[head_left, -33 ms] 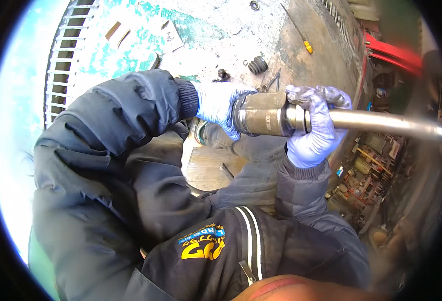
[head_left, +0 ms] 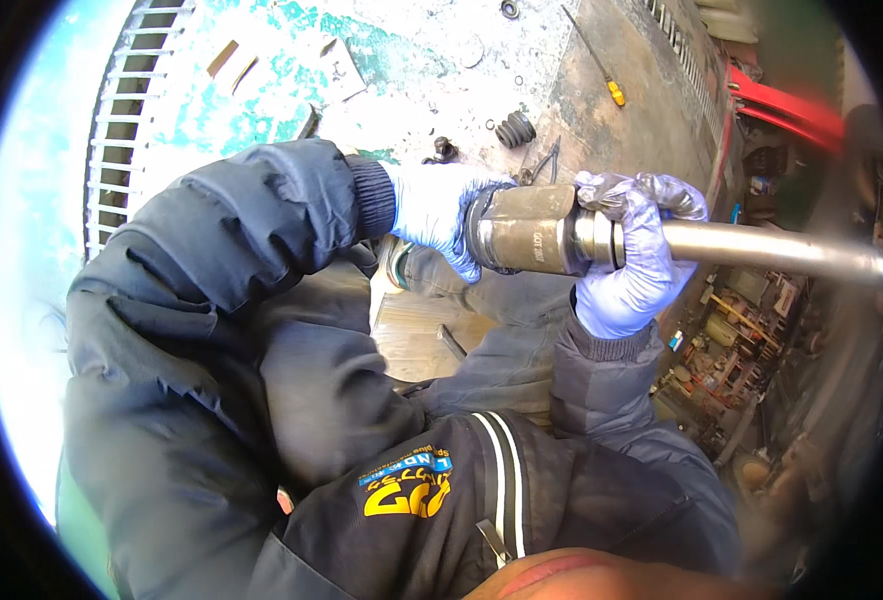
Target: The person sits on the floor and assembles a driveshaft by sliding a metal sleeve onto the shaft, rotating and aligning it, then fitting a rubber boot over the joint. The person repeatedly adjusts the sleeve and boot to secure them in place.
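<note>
A metal drive shaft lies across the view in front of me, its thick joint housing toward the left. My left hand, in a pale blue glove, is closed around the housing's left end, which it partly hides. Gloved as well, with dark grease on the fingers, my right hand wraps the shaft just right of the stepped collar. The bare rod runs on from that hand to the right edge of the view.
Beyond my hands on the worn bench are a black ribbed rubber boot, a small dark part, a ring and a yellow-handled screwdriver. A slatted grate edges the left. Mixed metal parts lie low at right.
The shaft and my right hand have shifted very slightly to the right and down. Both hands keep the same grip.
</note>
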Tool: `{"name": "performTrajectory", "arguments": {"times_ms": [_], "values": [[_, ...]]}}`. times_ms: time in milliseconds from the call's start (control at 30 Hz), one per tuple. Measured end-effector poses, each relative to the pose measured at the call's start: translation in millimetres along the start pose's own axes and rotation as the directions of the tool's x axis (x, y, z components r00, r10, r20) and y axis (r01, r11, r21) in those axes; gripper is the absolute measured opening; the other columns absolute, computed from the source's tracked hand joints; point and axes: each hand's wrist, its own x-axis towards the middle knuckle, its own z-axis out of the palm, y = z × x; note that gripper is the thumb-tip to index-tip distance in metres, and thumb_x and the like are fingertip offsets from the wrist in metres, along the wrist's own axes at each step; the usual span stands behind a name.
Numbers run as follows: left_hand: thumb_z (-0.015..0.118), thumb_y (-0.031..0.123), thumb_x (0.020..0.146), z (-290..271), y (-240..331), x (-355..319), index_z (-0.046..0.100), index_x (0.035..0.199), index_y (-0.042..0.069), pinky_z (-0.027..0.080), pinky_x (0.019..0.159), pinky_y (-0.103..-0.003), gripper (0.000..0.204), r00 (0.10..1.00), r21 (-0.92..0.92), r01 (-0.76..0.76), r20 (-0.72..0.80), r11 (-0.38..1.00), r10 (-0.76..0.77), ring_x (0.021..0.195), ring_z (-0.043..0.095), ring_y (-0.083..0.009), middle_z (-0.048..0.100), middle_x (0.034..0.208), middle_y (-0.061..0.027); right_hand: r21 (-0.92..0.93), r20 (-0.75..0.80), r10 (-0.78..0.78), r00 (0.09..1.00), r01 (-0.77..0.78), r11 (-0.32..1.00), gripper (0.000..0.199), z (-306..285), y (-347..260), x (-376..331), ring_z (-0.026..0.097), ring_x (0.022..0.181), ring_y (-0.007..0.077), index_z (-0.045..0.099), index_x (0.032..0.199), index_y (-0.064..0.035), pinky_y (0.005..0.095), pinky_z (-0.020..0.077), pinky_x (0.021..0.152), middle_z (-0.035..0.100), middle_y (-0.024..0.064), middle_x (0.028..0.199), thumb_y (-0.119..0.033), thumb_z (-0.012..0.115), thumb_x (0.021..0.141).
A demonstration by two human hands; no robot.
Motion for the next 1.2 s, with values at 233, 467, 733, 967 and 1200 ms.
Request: {"name": "performTrajectory", "arguments": {"times_ms": [233,467,733,967,1200], "values": [[0.097,0.017,0.067,1.6,-38.8,7.1,0.060,0.128,0.004,0.057,0.094,-0.033,0.073,0.950,-0.006,-0.241,-0.205,0.971,0.235,0.103,0.068,-0.0162,0.072,0.115,-0.0081,-0.141,0.033,-0.045,0.998,0.049,0.989,0.020,11.6,14.2,15.9,0.071,0.076,0.0271,0.057,0.109,-0.0017,0.0444,0.0617,0.081,0.069,0.0136,0.084,0.000,0.065,0.091],[0.096,0.025,0.066,9.6,-41.4,11.3,0.064,0.120,0.005,0.058,0.089,-0.034,0.066,0.890,-0.011,-0.286,-0.373,0.958,0.261,0.098,0.071,-0.0187,0.074,0.109,-0.0091,-0.197,0.052,-0.002,0.999,0.012,0.980,0.018,15.5,20.2,34.7,0.071,0.077,0.0258,0.057,0.107,-0.0013,0.0414,0.0613,0.079,0.068,0.0126,0.083,0.000,0.065,0.090],[0.096,0.033,0.062,18.3,-38.5,12.0,0.065,0.121,0.006,0.058,0.088,-0.037,0.072,0.856,0.100,-0.146,-0.485,0.984,0.177,0.096,0.073,-0.0248,0.074,0.105,-0.0129,-0.248,0.054,0.005,0.999,0.009,0.969,0.020,15.8,22.3,37.7,0.072,0.077,0.0257,0.057,0.108,-0.0003,0.0382,0.0605,0.077,0.069,0.0153,0.086,-0.001,0.066,0.091],[0.095,0.030,0.065,25.5,-30.9,3.2,0.064,0.126,0.004,0.058,0.089,-0.037,0.073,0.788,0.145,-0.118,-0.589,0.982,0.181,0.098,0.073,-0.0273,0.073,0.108,-0.0145,-0.243,0.098,0.010,0.995,0.014,0.970,0.020,24.0,21.1,38.4,0.071,0.077,0.0251,0.057,0.109,0.0005,0.0375,0.0601,0.076,0.069,0.0150,0.086,-0.001,0.066,0.091],[0.092,0.028,0.069,25.7,-24.1,-2.6,0.064,0.124,0.004,0.059,0.088,-0.039,0.067,0.786,0.107,-0.081,-0.605,0.991,0.129,0.098,0.073,-0.0297,0.072,0.108,-0.0156,-0.273,0.107,0.025,0.994,0.005,0.962,0.021,25.7,22.9,44.1,0.072,0.076,0.0258,0.057,0.111,0.0009,0.0377,0.0604,0.075,0.070,0.0158,0.087,0.000,0.067,0.092]]}}
